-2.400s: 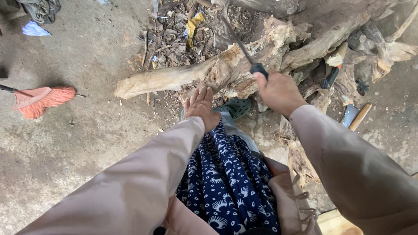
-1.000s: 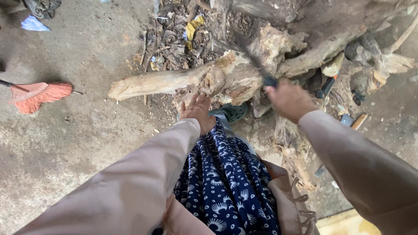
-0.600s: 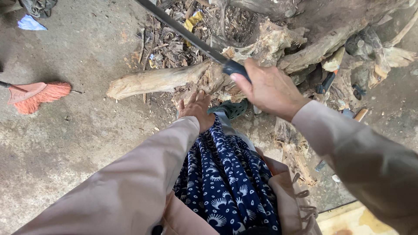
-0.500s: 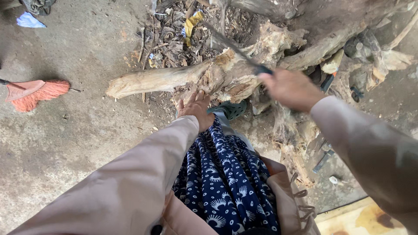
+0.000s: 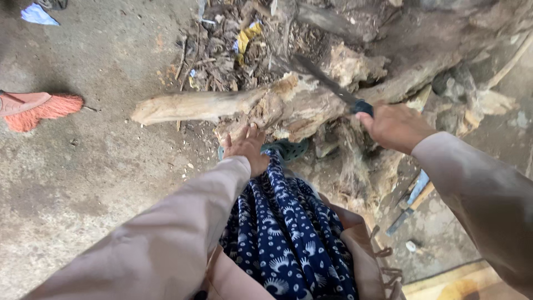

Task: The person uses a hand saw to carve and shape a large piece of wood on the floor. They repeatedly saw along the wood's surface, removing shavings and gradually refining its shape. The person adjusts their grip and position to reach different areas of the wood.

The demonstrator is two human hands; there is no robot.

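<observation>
While chopping: right hand [image 5: 395, 125] was closed on the machete [image 5: 327, 84] handle, centre right.
Log [image 5: 239, 105]: upper centre; likely heavy, stiff, splintery.
Left hand [image 5: 247, 149]: fingers spread, braced beside log.
Hold: bare left end.

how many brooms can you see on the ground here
1. The orange broom lies on the concrete floor at the left edge, well apart from the log that the left hand steadies. Others may lie outside the view.
</observation>
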